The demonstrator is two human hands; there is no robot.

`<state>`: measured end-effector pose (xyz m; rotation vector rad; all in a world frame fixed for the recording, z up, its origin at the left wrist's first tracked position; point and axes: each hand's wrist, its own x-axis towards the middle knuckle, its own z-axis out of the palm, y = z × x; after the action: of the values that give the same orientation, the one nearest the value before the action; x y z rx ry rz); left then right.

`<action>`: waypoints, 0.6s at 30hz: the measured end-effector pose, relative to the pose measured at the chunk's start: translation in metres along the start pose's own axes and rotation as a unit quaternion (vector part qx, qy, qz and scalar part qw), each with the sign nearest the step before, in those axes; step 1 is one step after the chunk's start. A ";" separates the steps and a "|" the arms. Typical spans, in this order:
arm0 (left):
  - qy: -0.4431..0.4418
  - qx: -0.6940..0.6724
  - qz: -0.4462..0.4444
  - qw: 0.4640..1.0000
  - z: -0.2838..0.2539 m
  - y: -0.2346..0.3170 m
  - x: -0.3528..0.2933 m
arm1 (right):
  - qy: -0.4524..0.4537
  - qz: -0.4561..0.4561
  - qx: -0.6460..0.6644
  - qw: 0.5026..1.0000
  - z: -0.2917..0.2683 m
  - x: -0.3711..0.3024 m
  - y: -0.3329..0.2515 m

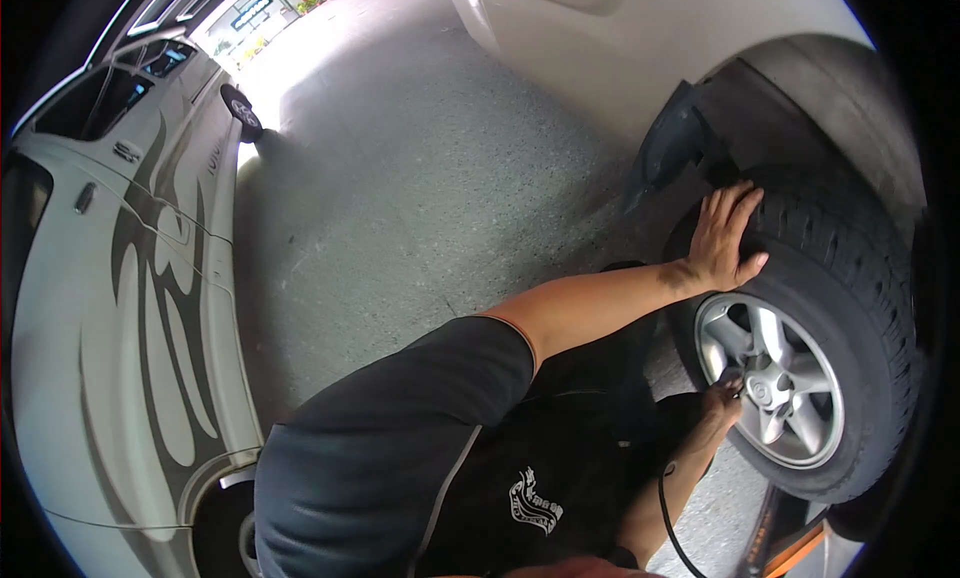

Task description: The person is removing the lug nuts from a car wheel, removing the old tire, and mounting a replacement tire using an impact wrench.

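The person's left hand (727, 240), palm down, fingers spread, rests on the upper shoulder of a black treaded rubber tyre (812, 270) on a silver spoked metal wheel (808, 376), beside a pale, smooth-panelled vehicle body (640, 68); the right hand (724, 400) curls against the wheel's hub side, hold unclear. Broad grey speckled floor (420, 188) stretches from the tyre's left edge toward a white vehicle with dark swirl graphics (85, 308).

The dark object (733, 376) at the right hand (724, 400) is too small to identify.
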<state>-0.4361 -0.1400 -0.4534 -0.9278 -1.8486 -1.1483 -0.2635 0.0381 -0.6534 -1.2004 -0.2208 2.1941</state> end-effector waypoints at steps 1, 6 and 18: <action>-0.006 0.000 -0.006 1.000 -0.002 -0.001 0.000 | 0.026 0.004 0.000 1.000 0.013 -0.027 -0.001; 0.009 -0.010 -0.001 1.000 0.000 0.008 0.005 | -0.024 -0.040 -0.049 0.998 -0.013 0.016 -0.010; -0.039 -0.006 0.064 0.997 0.004 0.010 0.030 | -0.183 -0.114 -0.274 0.937 -0.025 0.055 -0.005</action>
<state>-0.4415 -0.1275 -0.4243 -1.0956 -1.8175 -1.0598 -0.2630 0.0709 -0.7039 -0.9541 -1.1303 2.1927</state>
